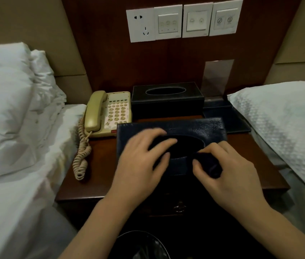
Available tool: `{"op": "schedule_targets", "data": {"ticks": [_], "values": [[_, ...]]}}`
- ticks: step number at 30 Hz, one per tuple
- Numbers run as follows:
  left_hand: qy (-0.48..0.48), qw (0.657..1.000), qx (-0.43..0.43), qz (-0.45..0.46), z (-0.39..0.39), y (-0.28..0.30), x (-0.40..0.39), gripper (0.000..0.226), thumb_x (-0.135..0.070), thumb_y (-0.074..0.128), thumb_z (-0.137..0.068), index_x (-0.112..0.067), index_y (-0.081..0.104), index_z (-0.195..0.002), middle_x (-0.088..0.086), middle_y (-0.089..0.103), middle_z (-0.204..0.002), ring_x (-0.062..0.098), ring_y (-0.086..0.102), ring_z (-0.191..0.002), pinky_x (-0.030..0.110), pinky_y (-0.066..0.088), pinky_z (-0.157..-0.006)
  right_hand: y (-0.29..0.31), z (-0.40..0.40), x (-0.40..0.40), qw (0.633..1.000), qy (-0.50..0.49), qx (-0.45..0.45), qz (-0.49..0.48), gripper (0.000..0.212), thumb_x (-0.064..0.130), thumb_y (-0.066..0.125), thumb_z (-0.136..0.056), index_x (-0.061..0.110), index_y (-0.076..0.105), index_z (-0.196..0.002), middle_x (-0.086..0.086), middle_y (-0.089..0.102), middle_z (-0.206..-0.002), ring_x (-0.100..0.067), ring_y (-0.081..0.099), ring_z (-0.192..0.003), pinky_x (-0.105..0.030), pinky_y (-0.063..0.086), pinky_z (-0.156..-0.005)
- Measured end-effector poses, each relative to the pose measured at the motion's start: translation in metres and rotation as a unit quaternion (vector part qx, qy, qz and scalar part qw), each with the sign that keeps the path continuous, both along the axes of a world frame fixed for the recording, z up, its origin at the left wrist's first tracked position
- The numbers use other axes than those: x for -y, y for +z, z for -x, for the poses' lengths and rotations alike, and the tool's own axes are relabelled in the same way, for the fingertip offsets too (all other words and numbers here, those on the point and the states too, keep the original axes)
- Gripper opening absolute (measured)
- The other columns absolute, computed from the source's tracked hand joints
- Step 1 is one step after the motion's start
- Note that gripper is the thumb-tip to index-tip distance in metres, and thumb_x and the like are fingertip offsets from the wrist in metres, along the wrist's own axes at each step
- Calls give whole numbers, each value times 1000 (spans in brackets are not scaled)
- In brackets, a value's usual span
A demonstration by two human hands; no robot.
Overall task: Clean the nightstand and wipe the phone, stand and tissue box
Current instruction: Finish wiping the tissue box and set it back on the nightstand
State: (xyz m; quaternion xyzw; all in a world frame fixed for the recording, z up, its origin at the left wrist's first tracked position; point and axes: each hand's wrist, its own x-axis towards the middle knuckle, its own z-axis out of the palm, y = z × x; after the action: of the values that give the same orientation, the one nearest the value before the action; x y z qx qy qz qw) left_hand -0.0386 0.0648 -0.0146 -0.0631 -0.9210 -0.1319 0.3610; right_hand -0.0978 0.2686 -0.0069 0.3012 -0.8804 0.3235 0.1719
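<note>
A dark blue tissue box (211, 128) with an oval opening stands at the front of the wooden nightstand (99, 165). My left hand (142, 159) rests on the box top, its fingers reaching over the opening; it is blurred. My right hand (230, 169) pinches a dark cloth (208, 165) against the box's near right part. A beige corded phone (108, 113) sits at the back left. A black tissue box (166, 101) stands behind the blue one. A dark stand (228, 118) with an upright clear holder is at the back right.
White-covered beds and pillows (13, 109) flank the nightstand on both sides. The phone's coiled cord (81, 156) hangs down the left part of the top. A wall socket and switch panels (183, 21) are above. A black-lined bin (140, 245) stands below, by a drawer handle (179, 208).
</note>
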Motion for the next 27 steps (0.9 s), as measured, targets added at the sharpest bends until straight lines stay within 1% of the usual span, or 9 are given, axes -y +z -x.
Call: {"op": "schedule_targets", "data": {"ticks": [1,3,5,6,10,12,17,22,27], "values": [[-8,1000,14,3,6,-1,-8,27,-27,59,-101,-19,74,-123,-2,69,-119,17,58,-119,35,49,-98,0,1,0,1000,-1,3,1,17,49,60,-84,33,58,-92,12,51,-87,-8,56,-68,-24,46,-51],[5,999,32,0,15,-5,-21,34,-37,48,-105,-22,78,-106,-8,73,-95,13,65,-95,34,55,-76,1,1,0,1000,0,9,-3,17,52,58,-85,36,57,-92,13,51,-86,-7,56,-68,-22,44,-52],[29,999,33,19,19,-8,-28,40,-44,44,-104,-24,75,-87,-8,69,-77,14,66,-73,33,51,-59,0,1,0,1000,-1,7,-12,18,55,56,-85,38,56,-92,13,51,-87,-7,56,-69,-21,44,-52],[44,998,39,33,20,-10,-29,43,-47,43,-103,-25,71,-80,-8,66,-72,13,65,-68,32,47,-55,-1,2,-1,1000,-5,2,-14,18,55,56,-86,38,55,-93,13,51,-88,-7,56,-70,-22,45,-52],[84,992,61,77,25,-9,-29,50,-62,37,-99,-27,63,-73,-10,60,-63,10,61,-59,25,33,-50,1,19,-17,996,-89,-7,12,19,51,58,-87,33,57,-94,10,53,-91,-14,60,-76,-35,49,-58],[86,992,53,75,26,-9,-32,51,-63,38,-98,-27,61,-71,-10,58,-61,10,58,-57,24,30,-51,2,25,-28,995,-101,4,27,18,49,59,-87,32,58,-94,10,54,-92,-16,61,-77,-37,49,-59],[68,995,24,65,19,-19,-37,50,-57,41,-102,-24,59,-69,-9,57,-62,9,56,-58,29,42,-51,-2,11,-39,998,-60,17,11,16,50,57,-88,36,55,-95,14,50,-93,-8,59,-74,-36,51,-56],[65,996,8,64,19,-20,-37,48,-57,46,-101,-24,59,-69,-10,56,-61,9,55,-57,28,41,-50,19,56,-14,996,-71,-17,59,17,43,58,-93,31,55,-104,8,50,-103,-15,60,-83,-40,53,-66],[71,995,15,62,24,-18,-35,49,-57,44,-101,-25,62,-70,-10,59,-62,8,58,-59,28,44,-51,19,64,-10,995,-68,40,60,17,43,56,-95,30,52,-106,6,49,-104,-11,58,-83,-32,48,-68]]}}
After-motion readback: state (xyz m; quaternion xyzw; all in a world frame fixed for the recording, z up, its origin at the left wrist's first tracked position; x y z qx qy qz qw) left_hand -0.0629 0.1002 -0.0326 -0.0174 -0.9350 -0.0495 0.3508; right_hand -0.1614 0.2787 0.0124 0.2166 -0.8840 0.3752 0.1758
